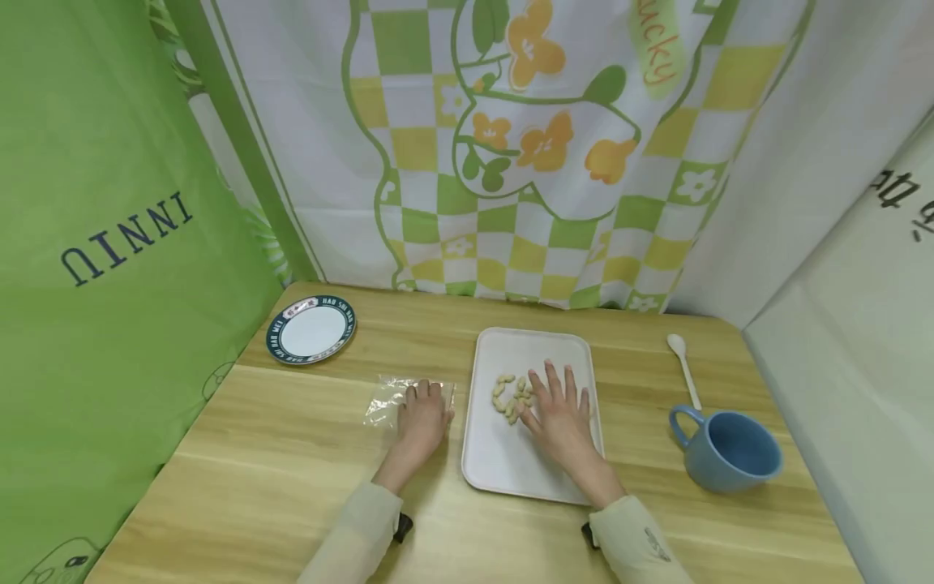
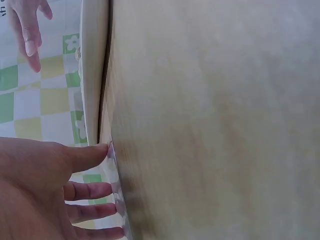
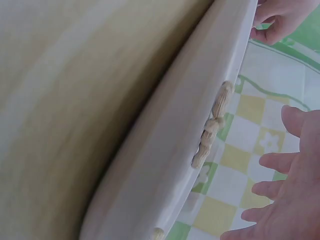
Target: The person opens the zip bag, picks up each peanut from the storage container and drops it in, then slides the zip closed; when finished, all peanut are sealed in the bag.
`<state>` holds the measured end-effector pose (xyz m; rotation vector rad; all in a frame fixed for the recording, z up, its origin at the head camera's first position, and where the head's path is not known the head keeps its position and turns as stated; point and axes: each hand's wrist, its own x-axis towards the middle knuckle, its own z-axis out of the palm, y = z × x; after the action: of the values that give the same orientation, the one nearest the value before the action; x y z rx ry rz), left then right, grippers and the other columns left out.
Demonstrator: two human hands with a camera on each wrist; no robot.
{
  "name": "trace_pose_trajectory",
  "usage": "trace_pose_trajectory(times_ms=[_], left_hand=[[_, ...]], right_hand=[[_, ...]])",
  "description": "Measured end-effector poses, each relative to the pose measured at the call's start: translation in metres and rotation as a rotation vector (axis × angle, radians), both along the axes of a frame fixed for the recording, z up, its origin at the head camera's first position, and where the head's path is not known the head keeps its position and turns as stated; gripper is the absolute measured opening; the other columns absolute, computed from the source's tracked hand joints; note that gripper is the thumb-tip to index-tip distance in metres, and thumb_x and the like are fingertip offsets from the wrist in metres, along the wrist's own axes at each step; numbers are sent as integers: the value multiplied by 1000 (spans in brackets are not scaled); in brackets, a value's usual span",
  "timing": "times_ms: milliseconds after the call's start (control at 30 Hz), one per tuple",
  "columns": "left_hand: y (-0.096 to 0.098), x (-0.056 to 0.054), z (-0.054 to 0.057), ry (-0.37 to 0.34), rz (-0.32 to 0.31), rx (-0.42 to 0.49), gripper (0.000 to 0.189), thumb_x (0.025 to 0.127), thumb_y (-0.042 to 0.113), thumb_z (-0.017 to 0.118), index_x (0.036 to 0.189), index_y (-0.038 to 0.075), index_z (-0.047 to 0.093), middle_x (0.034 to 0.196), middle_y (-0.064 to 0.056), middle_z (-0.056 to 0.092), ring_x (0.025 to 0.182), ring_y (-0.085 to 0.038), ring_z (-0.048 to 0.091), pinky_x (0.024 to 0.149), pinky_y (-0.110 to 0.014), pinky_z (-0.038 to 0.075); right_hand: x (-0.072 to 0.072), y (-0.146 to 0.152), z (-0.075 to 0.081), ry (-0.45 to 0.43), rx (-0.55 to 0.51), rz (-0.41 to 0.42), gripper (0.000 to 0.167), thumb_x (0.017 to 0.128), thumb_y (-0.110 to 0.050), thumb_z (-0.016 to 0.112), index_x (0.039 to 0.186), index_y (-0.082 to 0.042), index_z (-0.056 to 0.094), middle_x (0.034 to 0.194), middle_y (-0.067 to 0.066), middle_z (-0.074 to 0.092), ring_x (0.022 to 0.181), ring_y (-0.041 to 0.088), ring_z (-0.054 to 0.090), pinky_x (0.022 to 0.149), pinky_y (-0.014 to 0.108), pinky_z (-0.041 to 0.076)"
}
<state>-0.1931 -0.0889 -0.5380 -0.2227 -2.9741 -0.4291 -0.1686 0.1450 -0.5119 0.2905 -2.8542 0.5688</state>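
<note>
My left hand rests its fingertips on a clear plastic bag lying flat on the table. In the left wrist view, the thumb and fingers reach down to the bag's surface without curling round it. My right hand hovers over a white tray, fingers spread, with nothing held. Several unshelled peanuts lie in the tray in a rough ring, just left of that hand. From the right wrist, peanuts show above the tray rim, apart from the fingers.
A plate with a dark green rim sits at the back left of the wooden table. On the right stand a blue mug and a white spoon. A patterned curtain hangs behind the table.
</note>
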Motion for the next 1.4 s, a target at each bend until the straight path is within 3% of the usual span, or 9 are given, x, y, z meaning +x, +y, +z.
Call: trace_pose_trajectory(times_ms=[367,500,600,667,733,933,1133,1333,1400], left_hand=[[-9,3,1,74,7,78,23,85,7,68,102,-6,61,109,-18,56,98,-36,53,70,-47,50],[-13,11,7,121,11,140,13,85,4,67,94,-5,63,107,-18,58,93,-35,56,67,-44,52],[-13,20,16,144,5,179,9,85,5,68,87,-1,62,103,-16,60,87,-31,57,63,-38,51],[-11,28,22,150,-4,200,9,86,7,69,85,2,61,99,-14,59,83,-27,56,60,-34,50],[-9,37,28,153,-15,220,10,87,10,68,86,3,61,93,-10,58,79,-24,54,57,-30,47],[-3,54,39,182,-79,223,11,89,13,68,89,4,60,83,-3,54,72,-17,51,52,-21,42],[-5,59,38,225,-134,198,11,90,14,68,93,5,62,82,-1,54,71,-14,51,54,-20,43],[-8,65,35,204,-164,201,16,88,16,70,97,5,63,86,-3,58,74,-16,55,55,-22,45],[-9,66,34,189,-182,199,21,87,18,72,100,5,63,88,-5,60,75,-17,56,55,-21,45]], right_hand=[[9,-18,2,14,-88,75,48,89,-27,68,129,-2,57,149,23,34,137,49,23,103,70,22],[15,-32,6,130,-136,156,33,87,-17,71,113,1,65,131,23,52,122,44,46,96,59,40],[17,-46,11,179,-151,215,18,87,-15,71,101,-3,70,109,13,64,100,31,60,77,44,52],[17,-56,15,147,-166,229,13,90,-17,68,97,-7,72,96,5,66,86,22,63,64,36,53],[16,-66,18,69,-196,223,14,93,-21,64,96,-10,72,90,1,66,80,18,64,59,31,51],[12,-82,19,-183,-405,221,28,99,-27,54,107,-5,70,95,5,70,86,21,65,68,35,54],[8,-84,13,-271,-667,207,17,95,-17,60,98,-3,70,87,5,71,87,23,67,77,37,53],[10,-85,9,-387,-802,173,14,93,-13,63,94,-1,70,86,7,71,85,19,67,73,29,53],[10,-85,9,-390,-812,170,15,93,-13,64,93,0,70,85,7,71,83,19,67,73,29,54]])
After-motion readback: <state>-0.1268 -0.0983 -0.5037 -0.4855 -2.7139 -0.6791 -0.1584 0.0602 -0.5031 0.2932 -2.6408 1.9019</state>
